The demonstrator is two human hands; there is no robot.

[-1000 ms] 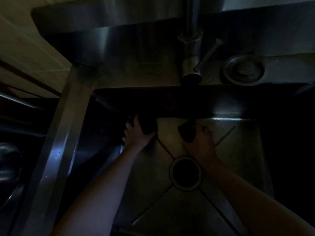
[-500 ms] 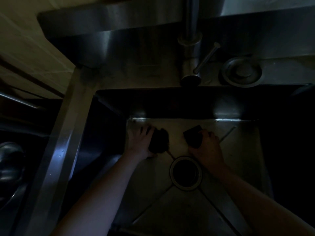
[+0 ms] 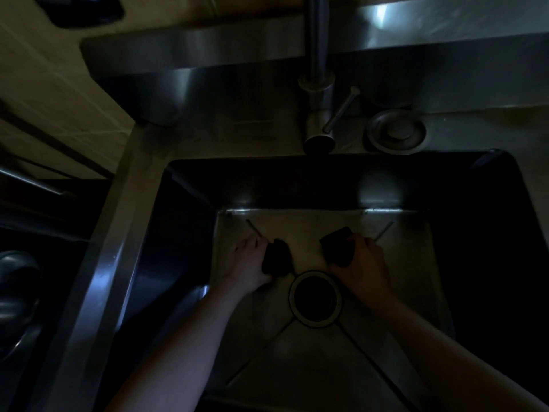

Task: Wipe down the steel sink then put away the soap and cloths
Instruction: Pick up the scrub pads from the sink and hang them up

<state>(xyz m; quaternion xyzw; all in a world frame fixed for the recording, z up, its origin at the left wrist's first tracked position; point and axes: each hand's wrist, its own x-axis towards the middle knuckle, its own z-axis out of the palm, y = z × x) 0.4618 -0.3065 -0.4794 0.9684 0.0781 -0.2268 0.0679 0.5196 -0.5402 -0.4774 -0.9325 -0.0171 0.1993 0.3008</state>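
Very dim light; detail limited. Step in hand: wiping the floor of the sink (image 3: 395,292), with both hands down in the basin. Left hand (image 3: 248,264) grips a wadded dark cloth, the left cloth (image 3: 277,258), pressed to the steel just left of the drain (image 3: 315,298). Right hand (image 3: 364,264) is closed round a second dark pad, the right cloth (image 3: 337,245), just beyond the drain on its right. The two cloths lie near each other but apart. The faucet (image 3: 318,84) stands over the back rim, with a round metal cap (image 3: 396,132) on the counter (image 3: 237,135) beside it. No soap can be made out. Against one second ago: the left hand has left the back-left corner and come in toward the drain, its cloth now at the thumb side; the right hand has barely shifted. Judgement: wiping is mid-way — the near floor and side walls likely remain. Next move calls for steady downward pressure and strokes drawn toward the near edge, skirting the open drain so that no cloth catches in it.
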